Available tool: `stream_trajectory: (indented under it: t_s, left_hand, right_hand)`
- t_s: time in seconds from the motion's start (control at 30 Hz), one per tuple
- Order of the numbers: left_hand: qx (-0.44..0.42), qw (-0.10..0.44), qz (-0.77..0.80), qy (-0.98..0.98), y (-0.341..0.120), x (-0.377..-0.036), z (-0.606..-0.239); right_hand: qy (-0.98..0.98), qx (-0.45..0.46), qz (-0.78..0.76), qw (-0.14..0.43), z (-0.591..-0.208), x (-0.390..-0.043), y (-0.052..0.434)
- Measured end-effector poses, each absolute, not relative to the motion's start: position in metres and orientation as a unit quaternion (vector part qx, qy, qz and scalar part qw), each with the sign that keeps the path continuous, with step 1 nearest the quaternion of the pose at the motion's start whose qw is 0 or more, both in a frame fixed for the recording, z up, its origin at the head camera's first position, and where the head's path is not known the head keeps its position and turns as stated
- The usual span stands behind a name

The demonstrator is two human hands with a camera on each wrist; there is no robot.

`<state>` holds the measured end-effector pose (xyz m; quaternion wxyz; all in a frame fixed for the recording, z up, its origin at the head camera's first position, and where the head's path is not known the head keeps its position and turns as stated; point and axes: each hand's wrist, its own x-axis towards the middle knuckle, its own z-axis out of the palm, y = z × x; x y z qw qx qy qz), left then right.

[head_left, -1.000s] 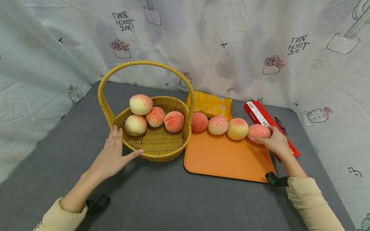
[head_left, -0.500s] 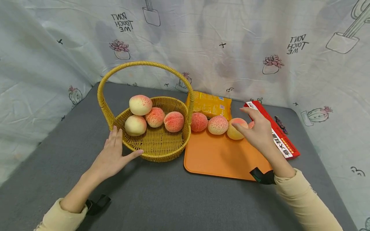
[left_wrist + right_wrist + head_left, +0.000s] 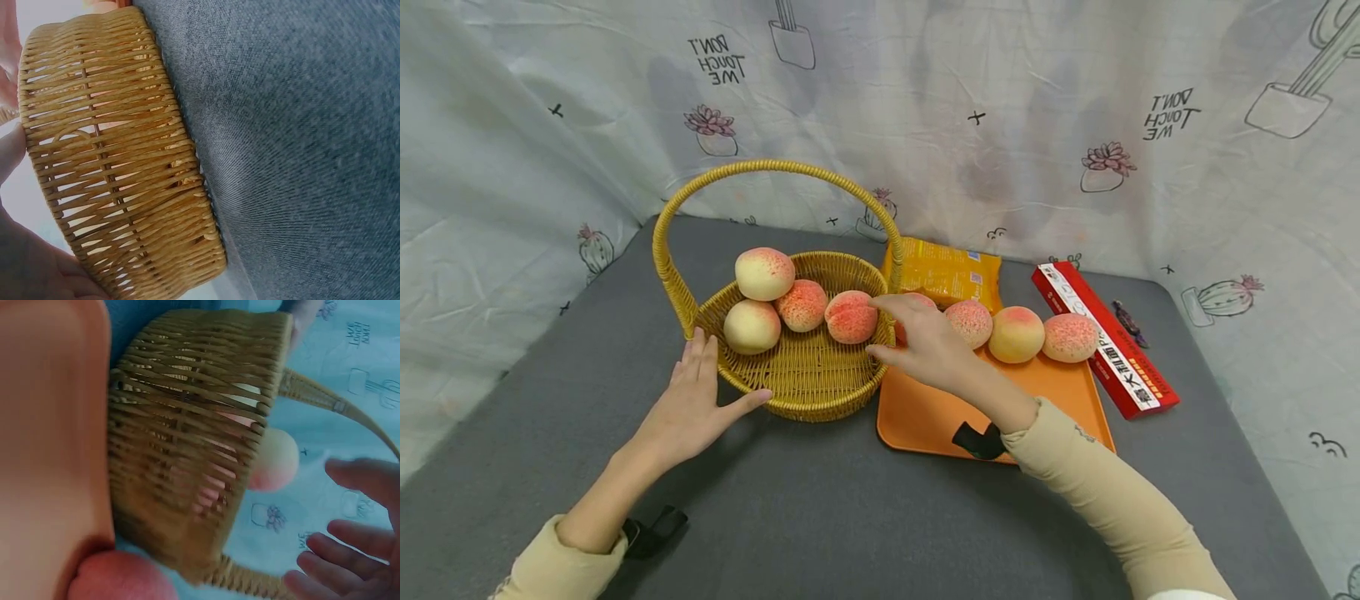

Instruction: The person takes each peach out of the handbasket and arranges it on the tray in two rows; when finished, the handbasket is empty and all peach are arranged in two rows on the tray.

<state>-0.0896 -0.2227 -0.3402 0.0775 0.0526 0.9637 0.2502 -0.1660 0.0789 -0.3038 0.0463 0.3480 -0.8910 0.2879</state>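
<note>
A yellow wicker basket (image 3: 808,408) with a tall arched handle holds several peaches at its back and left. My left hand (image 3: 688,408) rests against the basket's near left rim, fingers straight and thumb spread along the front. In the left wrist view, the thumb and palm lie beside the woven wall (image 3: 119,162). My right hand (image 3: 936,346) hovers over the basket's right rim, fingers spread and holding nothing. Its fingertips are close to a red peach (image 3: 851,317) inside the basket. It partly covers another red peach (image 3: 122,578) on the orange tray (image 3: 917,425).
More peaches line the tray's far side: a speckled one (image 3: 970,322), a yellow one (image 3: 1016,335) and a pink one (image 3: 1071,337). An orange packet (image 3: 951,271) lies behind them. To the right are a long red box (image 3: 1108,342) and a small dark wrapped item (image 3: 1129,323).
My right hand has let go of the pink peach at the tray's right end and swept left to the basket's rim. The left hand and the basket stay put.
</note>
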Motion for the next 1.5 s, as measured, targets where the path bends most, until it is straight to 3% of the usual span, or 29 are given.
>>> stream_trajectory:
  t_s: [0.13, 0.47, 0.93, 1.2, 1.5]
  left_hand:
    - [0.05, 0.079, 0.25, 0.964, -0.223, -0.09, -0.342]
    - [0.048, 0.072, 0.25, 0.964, -0.223, -0.09, -0.342]
    - [0.045, 0.079, 0.246, 0.965, -0.222, -0.092, -0.34]
    - [0.043, 0.082, 0.242, 0.966, -0.222, -0.093, -0.339]
    - [0.045, 0.086, 0.242, 0.965, -0.223, -0.094, -0.34]
  right_hand:
    - [-0.905, 0.348, 0.239, -0.044, -0.304, -0.184, 0.048]
    - [-0.929, 0.293, 0.162, -0.16, -0.326, -0.224, 0.009]
    - [-0.951, 0.292, 0.096, -0.034, -0.341, -0.225, 0.005]
    - [-0.901, 0.297, 0.315, -0.036, -0.334, -0.208, 0.017]
    - [-0.834, 0.25, 0.492, 0.016, -0.31, -0.173, 0.053]
